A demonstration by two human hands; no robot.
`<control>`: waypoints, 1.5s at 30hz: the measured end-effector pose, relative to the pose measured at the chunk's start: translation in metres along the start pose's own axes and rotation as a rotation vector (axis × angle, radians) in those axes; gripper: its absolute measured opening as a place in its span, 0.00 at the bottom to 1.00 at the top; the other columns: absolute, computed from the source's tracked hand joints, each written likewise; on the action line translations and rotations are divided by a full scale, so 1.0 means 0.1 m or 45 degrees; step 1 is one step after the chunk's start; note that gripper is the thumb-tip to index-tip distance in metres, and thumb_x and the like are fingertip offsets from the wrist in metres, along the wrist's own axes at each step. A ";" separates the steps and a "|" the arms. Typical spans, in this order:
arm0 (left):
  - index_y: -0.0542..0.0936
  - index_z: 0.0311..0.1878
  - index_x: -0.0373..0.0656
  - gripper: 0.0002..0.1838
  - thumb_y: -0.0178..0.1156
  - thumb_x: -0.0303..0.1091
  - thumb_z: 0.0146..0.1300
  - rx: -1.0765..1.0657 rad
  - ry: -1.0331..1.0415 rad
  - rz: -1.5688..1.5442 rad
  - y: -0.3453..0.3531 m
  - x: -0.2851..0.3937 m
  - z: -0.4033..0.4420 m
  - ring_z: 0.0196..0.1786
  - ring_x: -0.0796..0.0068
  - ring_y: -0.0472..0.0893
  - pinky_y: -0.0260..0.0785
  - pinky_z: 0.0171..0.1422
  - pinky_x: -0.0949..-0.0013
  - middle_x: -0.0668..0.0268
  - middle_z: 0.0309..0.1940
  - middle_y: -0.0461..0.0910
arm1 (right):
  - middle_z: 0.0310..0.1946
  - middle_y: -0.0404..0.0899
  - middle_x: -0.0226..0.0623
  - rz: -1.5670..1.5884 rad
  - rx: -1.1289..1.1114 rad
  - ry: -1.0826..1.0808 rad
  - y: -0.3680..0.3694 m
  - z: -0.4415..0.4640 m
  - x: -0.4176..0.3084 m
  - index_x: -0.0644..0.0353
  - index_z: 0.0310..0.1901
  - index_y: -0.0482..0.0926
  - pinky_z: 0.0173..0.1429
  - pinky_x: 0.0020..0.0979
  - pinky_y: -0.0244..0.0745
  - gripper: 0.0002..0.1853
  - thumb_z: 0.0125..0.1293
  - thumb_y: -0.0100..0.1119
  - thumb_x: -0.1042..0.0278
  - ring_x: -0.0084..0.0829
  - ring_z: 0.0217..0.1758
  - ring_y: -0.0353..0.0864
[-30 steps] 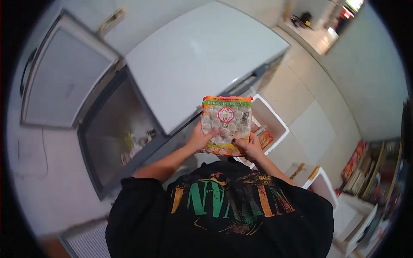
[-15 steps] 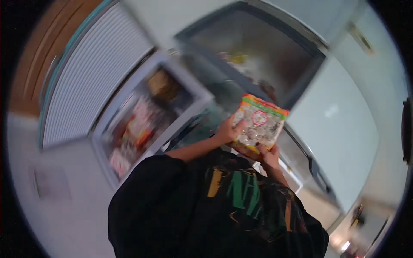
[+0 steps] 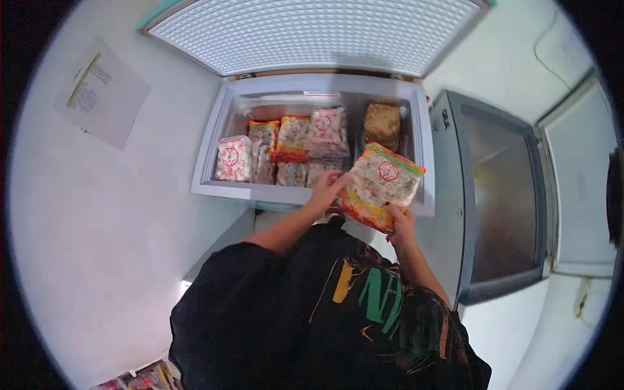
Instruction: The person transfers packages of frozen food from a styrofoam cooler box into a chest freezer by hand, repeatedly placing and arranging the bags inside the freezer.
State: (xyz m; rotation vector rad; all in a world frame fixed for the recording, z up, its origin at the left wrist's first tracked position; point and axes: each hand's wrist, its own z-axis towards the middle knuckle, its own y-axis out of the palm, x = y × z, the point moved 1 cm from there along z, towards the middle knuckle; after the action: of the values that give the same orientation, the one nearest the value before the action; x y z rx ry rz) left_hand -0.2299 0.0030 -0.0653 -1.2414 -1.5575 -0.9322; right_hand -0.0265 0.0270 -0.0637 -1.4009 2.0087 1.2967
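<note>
Between my two hands is a plastic bag of frozen food (image 3: 382,184), pale round pieces inside, with an orange and green top strip and a red emblem. My left hand (image 3: 329,188) grips its left edge. Down at the lower right corner, my right hand (image 3: 402,224) holds it with the thumb on the front. The bag is tilted over the front right part of an opened chest freezer (image 3: 224,189). Inside lie several similar bags (image 3: 294,135), a red-and-white bag (image 3: 234,158) at the left, and a brown package (image 3: 382,125) at the back right.
The freezer's raised lid (image 3: 312,32) leans at the back. A second freezer with a grey-framed glass top (image 3: 504,188) stands to the right. A printed sheet (image 3: 104,94) hangs on the left wall. Colourful packets (image 3: 151,378) show at the bottom left.
My view has turned left, so the opened chest freezer now lies straight ahead. The bag, still in both hands, has gone from in front of the glass-topped freezer to over the chest freezer.
</note>
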 end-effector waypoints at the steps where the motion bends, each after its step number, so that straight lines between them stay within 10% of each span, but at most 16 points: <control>1: 0.68 0.46 0.44 0.21 0.55 0.47 0.54 0.195 -0.173 -0.339 -0.17 -0.08 -0.01 0.39 0.77 0.71 0.64 0.43 0.70 0.67 0.37 0.71 | 0.34 0.73 0.39 -0.020 -0.016 0.003 0.17 0.10 0.03 0.68 0.40 0.69 0.38 0.30 0.74 0.16 0.47 0.55 0.77 0.32 0.35 0.76; 6: 0.67 0.47 0.49 0.21 0.56 0.48 0.52 0.403 -0.630 -1.357 -0.29 -0.10 -0.11 0.42 0.70 0.72 0.66 0.47 0.60 0.66 0.41 0.70 | 0.35 0.74 0.36 -0.002 -0.146 -0.023 0.95 0.55 0.34 0.63 0.40 0.69 0.37 0.27 0.72 0.15 0.47 0.55 0.80 0.29 0.34 0.75; 14: 0.65 0.49 0.39 0.15 0.45 0.35 0.61 0.700 -0.535 -1.546 -1.12 -0.45 0.43 0.45 0.64 0.72 0.67 0.46 0.58 0.59 0.44 0.70 | 0.35 0.74 0.35 -1.279 -0.651 -0.210 1.33 1.38 1.21 0.64 0.42 0.68 0.31 0.28 0.70 0.17 0.51 0.57 0.67 0.24 0.30 0.74; 17: 0.66 0.48 0.42 0.14 0.50 0.32 0.59 0.726 -0.381 -1.495 -1.46 -1.08 0.78 0.44 0.62 0.72 0.68 0.47 0.60 0.60 0.40 0.72 | 0.35 0.73 0.33 -1.045 -0.608 0.216 1.02 1.54 1.26 0.62 0.43 0.68 0.33 0.29 0.70 0.15 0.54 0.54 0.68 0.24 0.30 0.74; 26: 0.58 0.53 0.46 0.23 0.54 0.30 0.55 1.177 -0.433 -1.483 -1.86 -2.23 1.95 0.40 0.68 0.72 0.71 0.36 0.65 0.61 0.41 0.68 | 0.35 0.73 0.33 -0.997 -0.372 0.233 0.34 1.35 0.74 0.62 0.39 0.69 0.40 0.29 0.71 0.10 0.60 0.48 0.65 0.25 0.37 0.73; 29: 0.58 0.54 0.47 0.28 0.58 0.37 0.52 1.380 -0.627 -1.261 -1.81 -2.29 2.15 0.48 0.63 0.68 0.68 0.45 0.62 0.60 0.48 0.64 | 0.36 0.73 0.35 -0.838 -0.340 0.225 0.36 1.23 0.58 0.63 0.37 0.69 0.42 0.30 0.71 0.07 0.59 0.47 0.69 0.27 0.37 0.74; 32: 0.55 0.58 0.45 0.34 0.57 0.48 0.51 1.507 -0.811 0.034 -2.03 -3.02 2.58 0.54 0.60 0.62 0.60 0.54 0.57 0.60 0.54 0.59 | 0.37 0.73 0.37 -0.892 -0.350 0.145 0.30 1.30 0.61 0.65 0.37 0.69 0.43 0.29 0.70 0.06 0.59 0.46 0.73 0.27 0.37 0.74; 45: 0.53 0.60 0.40 0.46 0.56 0.61 0.44 1.248 -1.131 -0.103 -1.89 -3.04 2.57 0.55 0.61 0.58 0.56 0.54 0.58 0.56 0.57 0.55 | 0.33 0.75 0.38 -0.821 -0.419 0.200 0.22 1.12 0.72 0.65 0.33 0.71 0.41 0.29 0.69 0.05 0.57 0.47 0.76 0.28 0.36 0.74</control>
State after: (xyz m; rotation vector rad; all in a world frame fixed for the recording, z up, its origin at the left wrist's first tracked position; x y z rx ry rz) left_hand -0.4397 0.1147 -0.4362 -0.8496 -2.3098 0.4743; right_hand -0.0994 0.0841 -0.1621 -2.1245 1.2643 1.2620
